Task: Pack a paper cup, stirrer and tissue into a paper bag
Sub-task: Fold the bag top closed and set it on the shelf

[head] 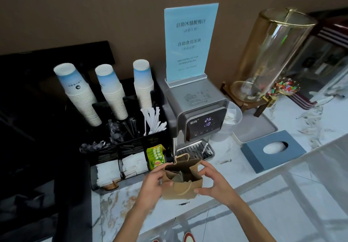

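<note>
A small brown paper bag [185, 182] with twine handles stands open on the marble counter near its front edge. My left hand [150, 184] grips its left side and my right hand [213, 180] grips its right side, spreading the mouth apart. The inside looks dark and I cannot tell what lies in it. Three upside-down stacks of blue-and-white paper cups [111, 91] stand in a black organizer [158, 138] at the back left. White wrapped stirrers [153, 120] stick up from one of its compartments. A blue tissue box [273, 150] lies to the right, a white tissue showing in its oval slot.
A grey water dispenser [199, 111] with a lit display stands right behind the bag, a blue sign [190, 42] on top. Green tea packets [155, 156] and white sachets [120, 168] fill the organizer's front. A glass drink jar [271, 53] and grey tray [254, 128] sit at the back right.
</note>
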`<action>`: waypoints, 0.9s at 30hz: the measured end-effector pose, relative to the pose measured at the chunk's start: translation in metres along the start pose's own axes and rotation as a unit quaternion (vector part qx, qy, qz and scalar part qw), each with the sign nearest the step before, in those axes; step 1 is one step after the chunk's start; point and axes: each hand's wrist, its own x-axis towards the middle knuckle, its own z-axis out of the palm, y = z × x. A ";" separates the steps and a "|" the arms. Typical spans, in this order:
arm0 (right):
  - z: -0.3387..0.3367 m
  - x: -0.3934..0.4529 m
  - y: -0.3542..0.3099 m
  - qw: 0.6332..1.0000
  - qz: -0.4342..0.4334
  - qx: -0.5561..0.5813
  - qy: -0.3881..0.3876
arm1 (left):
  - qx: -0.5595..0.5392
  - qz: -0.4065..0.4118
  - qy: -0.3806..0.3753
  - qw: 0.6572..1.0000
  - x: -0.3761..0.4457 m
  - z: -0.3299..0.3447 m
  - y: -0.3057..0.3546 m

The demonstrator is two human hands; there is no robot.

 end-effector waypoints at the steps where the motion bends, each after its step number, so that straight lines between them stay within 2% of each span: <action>1: 0.001 0.001 0.001 1.000 0.000 -0.009 0.000 | -0.007 0.000 0.011 1.000 -0.001 0.001 -0.001; 9: 0.015 0.007 0.009 0.995 0.033 -0.095 -0.017 | -0.070 -0.046 0.028 0.996 -0.002 0.005 -0.011; 14: 0.027 0.005 0.009 0.995 -0.023 -0.092 -0.028 | -0.029 -0.049 0.017 0.998 -0.005 0.005 -0.013; 17: 0.030 0.004 0.004 0.999 -0.042 -0.022 0.014 | -0.018 -0.051 0.026 0.998 -0.007 0.006 -0.011; 20: 0.024 0.006 -0.002 0.995 0.007 0.074 0.067 | -0.003 -0.058 0.043 0.997 -0.009 0.004 -0.009; 24: 0.012 0.007 -0.014 0.966 0.023 0.235 0.107 | -0.039 -0.075 0.067 0.994 -0.010 0.000 -0.001; 27: 0.008 0.006 -0.019 0.969 -0.011 0.219 0.110 | -0.051 -0.019 0.083 0.995 -0.011 -0.006 0.008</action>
